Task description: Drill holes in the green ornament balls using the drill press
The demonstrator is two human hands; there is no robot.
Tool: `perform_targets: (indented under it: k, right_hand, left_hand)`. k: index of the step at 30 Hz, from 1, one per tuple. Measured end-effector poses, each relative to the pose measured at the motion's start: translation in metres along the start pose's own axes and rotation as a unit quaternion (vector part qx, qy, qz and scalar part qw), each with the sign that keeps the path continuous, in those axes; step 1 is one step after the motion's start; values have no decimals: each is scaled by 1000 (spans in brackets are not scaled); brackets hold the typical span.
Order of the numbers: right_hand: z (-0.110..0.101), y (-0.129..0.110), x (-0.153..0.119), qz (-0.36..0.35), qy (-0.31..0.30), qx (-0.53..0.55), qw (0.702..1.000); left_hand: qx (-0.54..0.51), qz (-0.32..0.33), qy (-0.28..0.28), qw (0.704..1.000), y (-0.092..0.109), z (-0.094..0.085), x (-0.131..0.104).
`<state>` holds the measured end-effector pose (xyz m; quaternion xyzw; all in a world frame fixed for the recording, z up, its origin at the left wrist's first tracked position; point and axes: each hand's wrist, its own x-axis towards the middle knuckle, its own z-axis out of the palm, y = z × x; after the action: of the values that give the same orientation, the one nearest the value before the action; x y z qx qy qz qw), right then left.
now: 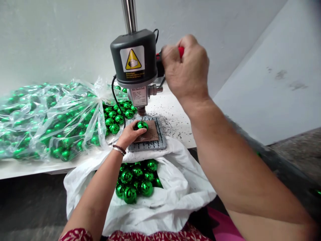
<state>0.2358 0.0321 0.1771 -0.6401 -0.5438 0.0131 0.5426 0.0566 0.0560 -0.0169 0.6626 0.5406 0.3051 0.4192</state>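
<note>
My left hand (130, 135) grips a shiny green ball (142, 125) from the left, thumb in front and fingers behind it. The ball rests on a brown board (151, 132) laid over the grey base plate (160, 143) of a bench drill (134, 57). Right above the ball is the thin drill bit (142, 118); whether it has entered the ball I cannot tell. Up beside the drill head, my right hand (188, 68) is wrapped round the red-and-black feed handle (181, 52).
A clear plastic bag (62, 117) full of green balls covers the table's left side, with loose balls (119, 118) next to the drill. In front, an open white sack (175, 187) holds several more green balls (129, 194). Dark shavings (173, 124) litter the white table (184, 108). A wall stands behind.
</note>
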Motion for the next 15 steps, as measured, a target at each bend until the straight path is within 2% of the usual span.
perform_targets:
  k: [3,6,10,15]
  right_hand:
    - [4,-3,21,15,-19,-38,999]
    - [9,-4,33,22,-22,-42,999]
    - [11,-5,34,27,-22,-40,999]
    - [11,-7,28,41,-24,-26,999]
  left_hand:
    - [10,5,-15,1000,4,0,-1]
    - [63,-1,-13,998,10,1,-5]
    - [130,17,-3,991,17,4,-10]
    - [132,18,2,991,16,7,-12]
